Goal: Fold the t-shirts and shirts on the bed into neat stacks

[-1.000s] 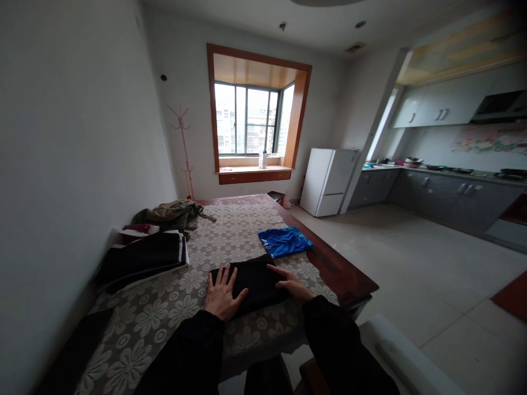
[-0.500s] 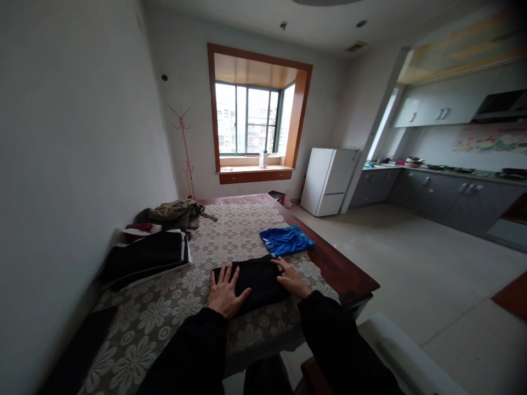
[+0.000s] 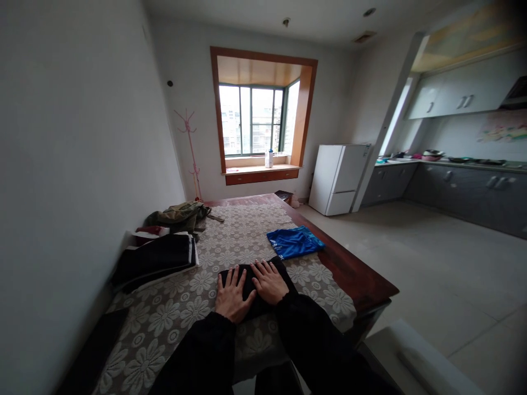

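A folded black garment [image 3: 252, 312] lies on the floral tablecloth [image 3: 230, 225] in front of me; its exact kind does not show. My left hand [image 3: 234, 296] rests flat on its left part with the fingers spread. Beside it, my right hand [image 3: 269, 281] presses flat on the middle and right of the cloth, fingers stretched out. Both hands hide much of the fabric. Just beyond the right hand is a folded blue garment [image 3: 295, 242] with a white print.
At the left by the wall sits a stack of folded dark clothes [image 3: 154, 258], with an olive-green bag [image 3: 181, 215] behind it. The red-brown table's right edge [image 3: 362, 274] shows past the cloth. A white fridge [image 3: 335, 178] stands farther back.
My right hand has moved left from the black garment's right edge onto its middle, lying flatter. My left hand stays on the garment. The view has turned slightly left.
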`<state>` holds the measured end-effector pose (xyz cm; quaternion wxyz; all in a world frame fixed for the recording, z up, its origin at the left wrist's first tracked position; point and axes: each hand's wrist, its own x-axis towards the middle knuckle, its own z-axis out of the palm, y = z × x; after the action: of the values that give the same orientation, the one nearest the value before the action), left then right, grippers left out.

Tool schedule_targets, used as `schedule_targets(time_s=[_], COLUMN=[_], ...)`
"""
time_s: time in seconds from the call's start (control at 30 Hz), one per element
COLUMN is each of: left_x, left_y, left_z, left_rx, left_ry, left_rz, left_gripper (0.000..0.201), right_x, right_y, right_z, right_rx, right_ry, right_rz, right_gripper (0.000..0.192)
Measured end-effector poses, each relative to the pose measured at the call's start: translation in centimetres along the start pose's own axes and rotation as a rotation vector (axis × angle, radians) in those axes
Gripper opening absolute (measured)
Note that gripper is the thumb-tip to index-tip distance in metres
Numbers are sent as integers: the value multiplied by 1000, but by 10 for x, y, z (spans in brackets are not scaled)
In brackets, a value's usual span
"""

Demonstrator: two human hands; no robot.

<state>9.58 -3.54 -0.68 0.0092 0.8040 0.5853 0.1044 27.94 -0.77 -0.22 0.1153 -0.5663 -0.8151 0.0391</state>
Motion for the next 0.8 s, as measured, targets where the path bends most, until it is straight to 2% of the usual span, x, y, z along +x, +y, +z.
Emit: schedule_targets(time_s=[0.13,0.3,0.6,0.8], left_x=[0,-2,-4,-4], left_y=[0,4,6,5], left_z=[2,0,-2,-3], left_rx=[-4,21,22,13], left_ry=[23,82,93,52], left_rz=[-19,-73,-62,-40], left_gripper=[74,80,76,74], right_x=[-1,-3,-8,-7], right_y=[1,-3,-7,-6], right_z=[0,-5,-3,-5], right_rx=[-2,1,9,15], right_ry=[-1,1,64,61], right_rz=[-2,8,9,0], right_gripper=[61,61,61,61])
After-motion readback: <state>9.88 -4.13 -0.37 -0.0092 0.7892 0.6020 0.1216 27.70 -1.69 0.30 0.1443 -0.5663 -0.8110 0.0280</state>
